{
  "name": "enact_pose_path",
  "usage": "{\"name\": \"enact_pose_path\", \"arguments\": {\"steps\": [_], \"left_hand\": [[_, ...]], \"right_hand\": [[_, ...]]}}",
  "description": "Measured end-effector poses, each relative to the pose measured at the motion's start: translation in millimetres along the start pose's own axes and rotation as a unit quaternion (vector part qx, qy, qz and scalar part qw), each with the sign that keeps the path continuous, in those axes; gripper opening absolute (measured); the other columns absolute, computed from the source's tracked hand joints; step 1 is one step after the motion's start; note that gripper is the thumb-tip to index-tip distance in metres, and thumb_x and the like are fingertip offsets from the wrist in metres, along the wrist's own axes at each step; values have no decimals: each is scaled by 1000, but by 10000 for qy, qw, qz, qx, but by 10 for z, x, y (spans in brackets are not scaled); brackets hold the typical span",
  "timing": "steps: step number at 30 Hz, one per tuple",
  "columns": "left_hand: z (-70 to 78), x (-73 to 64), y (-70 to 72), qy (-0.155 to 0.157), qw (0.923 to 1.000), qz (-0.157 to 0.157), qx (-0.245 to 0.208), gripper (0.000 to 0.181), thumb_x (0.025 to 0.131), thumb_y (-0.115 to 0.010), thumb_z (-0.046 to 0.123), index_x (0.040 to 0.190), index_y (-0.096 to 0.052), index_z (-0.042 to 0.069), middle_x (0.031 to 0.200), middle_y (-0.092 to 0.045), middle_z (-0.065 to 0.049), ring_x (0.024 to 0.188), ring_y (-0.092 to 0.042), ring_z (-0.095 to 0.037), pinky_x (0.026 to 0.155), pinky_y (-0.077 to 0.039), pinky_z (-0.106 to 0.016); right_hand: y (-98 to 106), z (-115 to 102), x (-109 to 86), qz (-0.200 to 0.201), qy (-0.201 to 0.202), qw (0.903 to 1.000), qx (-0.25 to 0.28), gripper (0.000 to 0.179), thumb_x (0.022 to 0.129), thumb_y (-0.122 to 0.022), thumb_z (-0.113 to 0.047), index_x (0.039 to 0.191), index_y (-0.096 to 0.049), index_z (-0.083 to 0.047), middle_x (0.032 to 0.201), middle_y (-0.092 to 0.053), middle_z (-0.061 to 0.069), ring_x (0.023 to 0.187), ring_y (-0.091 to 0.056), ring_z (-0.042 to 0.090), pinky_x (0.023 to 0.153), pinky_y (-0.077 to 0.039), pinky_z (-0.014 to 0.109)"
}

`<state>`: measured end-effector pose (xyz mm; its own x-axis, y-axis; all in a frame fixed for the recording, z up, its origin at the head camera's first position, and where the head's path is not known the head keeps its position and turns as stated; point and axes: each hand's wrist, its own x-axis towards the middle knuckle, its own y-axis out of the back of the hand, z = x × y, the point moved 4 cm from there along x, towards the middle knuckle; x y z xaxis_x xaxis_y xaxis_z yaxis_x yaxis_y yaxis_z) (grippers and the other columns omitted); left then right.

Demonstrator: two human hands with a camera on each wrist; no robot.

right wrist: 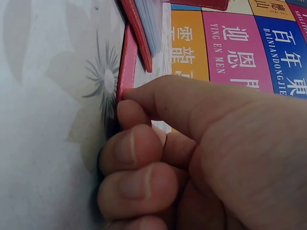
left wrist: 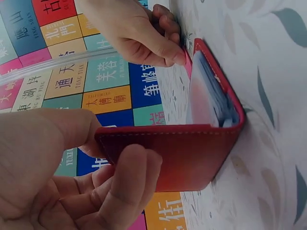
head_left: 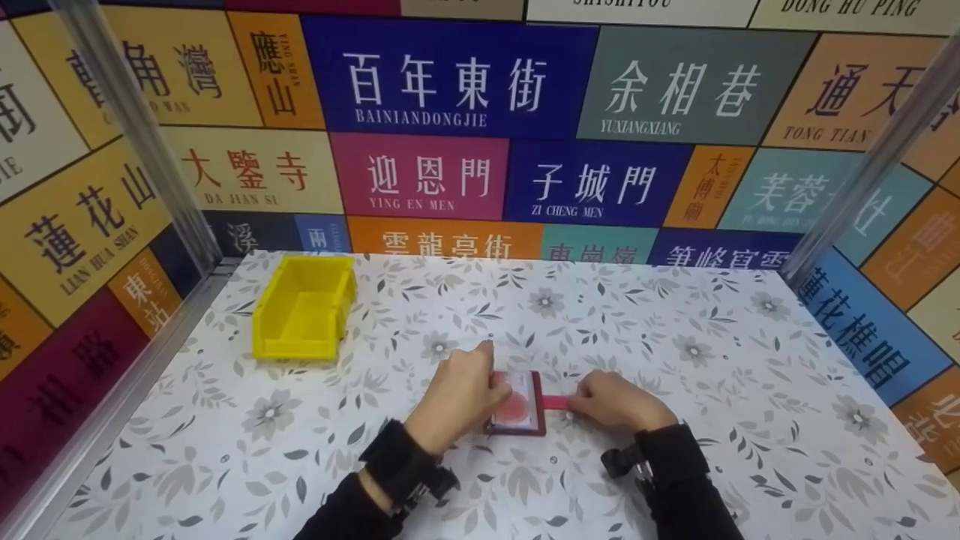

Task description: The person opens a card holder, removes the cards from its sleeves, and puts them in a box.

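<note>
A small red leather card holder (head_left: 537, 405) with stitched edges stands partly opened on the table in front of me. Its front cover (left wrist: 187, 160) is raised, and clear plastic sleeves (left wrist: 211, 103) show inside, with a pinkish round shape on the top one. My left hand (head_left: 456, 390) pinches the raised cover at its free edge, thumb on one face and fingers on the other. To the right, my right hand (head_left: 616, 399) pinches the end of the holder's pink-red strap (right wrist: 127, 67) between thumb and forefinger, low over the tabletop. The strap stretches straight out from the holder.
A yellow plastic bin (head_left: 304, 311) stands at the back left of the table. The table (head_left: 637, 322) wears a white leaf-and-flower cover. Behind it rises a wall (head_left: 450, 82) of coloured panels with Chinese lettering, with metal posts (head_left: 862, 157) at both sides.
</note>
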<state>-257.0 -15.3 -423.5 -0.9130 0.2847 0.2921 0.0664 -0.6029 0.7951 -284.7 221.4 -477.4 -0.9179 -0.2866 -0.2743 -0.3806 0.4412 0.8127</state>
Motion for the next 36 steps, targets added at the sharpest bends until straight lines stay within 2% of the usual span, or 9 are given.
{"name": "enact_pose_path", "arguments": {"steps": [3, 5, 10, 18, 24, 29, 33, 36], "left_hand": [[-72, -9, 45, 209, 9996, -184, -82, 21, 90, -79, 13, 100, -64, 3, 67, -57, 1, 57, -53, -13, 53, -45, -27], [-127, -18, 79, 269, 9993, -214, -119, 19, 90, -79, 13, 98, -64, 4, 71, -60, 0, 60, -55, -14, 55, -47, -26], [-300, -63, 132, 391, 9986, -186, -314, 16, 82, -75, 3, 90, -62, 7, 74, -59, 0, 66, -57, -15, 58, -48, -26], [-502, -99, 126, 846, 9946, -463, -378, 20, 83, -78, 4, 90, -60, 6, 77, -60, -3, 70, -61, -18, 61, -54, -27], [-621, -149, 101, 1060, 9912, -676, -405, 18, 87, -79, 5, 94, -62, 3, 72, -57, -2, 68, -59, -18, 62, -48, -26], [-676, -182, 82, 1107, 9904, -756, -339, 19, 88, -80, 7, 94, -63, 3, 72, -58, -2, 66, -57, -18, 61, -46, -27], [-699, -205, 69, 1017, 9917, -708, -327, 16, 87, -80, 5, 95, -66, 2, 74, -64, -4, 66, -57, -19, 62, -47, -29], [-704, -224, 57, 913, 9937, -640, -105, 16, 84, -80, 4, 94, -68, 1, 77, -67, -7, 66, -57, -20, 63, -49, -31]], "right_hand": [[-3, 8, 0, -1, -8, 10000, 36, 32, 97, -68, -23, 67, -61, -13, 62, -48, -6, 58, -44, 12, 58, -36, 28], [-4, 6, -5, -11, -19, 10000, 48, 32, 97, -68, -23, 67, -61, -13, 62, -48, -6, 57, -44, 12, 58, -36, 28], [-15, 13, -1, -24, -60, 10000, 44, 31, 98, -68, -24, 70, -63, -13, 64, -49, -5, 58, -44, 13, 58, -37, 29], [-13, 13, 5, -25, -4, 10000, 15, 30, 99, -68, -24, 71, -64, -13, 65, -51, -6, 60, -46, 12, 59, -38, 29], [3, -5, -3, -9, 226, 9997, 32, 31, 96, -67, -21, 67, -62, -11, 63, -47, -7, 59, -43, 12, 59, -36, 28], [7, -12, -17, -4, 266, 9996, 46, 30, 96, -67, -20, 68, -63, -10, 62, -47, -7, 58, -43, 12, 59, -36, 29], [4, -15, -21, -1, 263, 9996, 96, 30, 97, -67, -20, 69, -65, -9, 62, -47, -7, 57, -43, 12, 59, -36, 28], [2, -15, -24, -4, 256, 9996, 119, 31, 98, -67, -20, 69, -65, -9, 61, -47, -7, 57, -42, 11, 58, -36, 28]]}}
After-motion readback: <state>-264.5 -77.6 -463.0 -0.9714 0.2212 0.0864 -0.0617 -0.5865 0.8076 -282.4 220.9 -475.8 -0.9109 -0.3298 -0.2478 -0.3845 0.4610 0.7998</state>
